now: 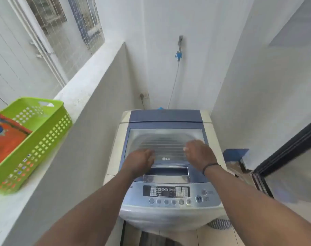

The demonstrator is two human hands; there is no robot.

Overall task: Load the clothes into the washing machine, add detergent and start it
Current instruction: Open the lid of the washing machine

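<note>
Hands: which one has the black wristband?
The right hand, over the right side of the washing machine lid. A thin black band circles its wrist; the left hand, near the lid's front left, has a bare wrist.

one washing machine [166, 167], two hands, left [139, 161] and right [200, 153], one green basket [32, 139], one wall tap [179, 48].

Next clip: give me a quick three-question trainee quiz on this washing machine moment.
1. True or false: the washing machine lid is open.
2. Where does the green basket sit? A) on the floor B) on the ledge left of the machine C) on the lid
3. Which wrist wears a dark band?

Key: 1 false, it is shut, with the left hand and right hand over it. 2 B. 3 right.
</note>
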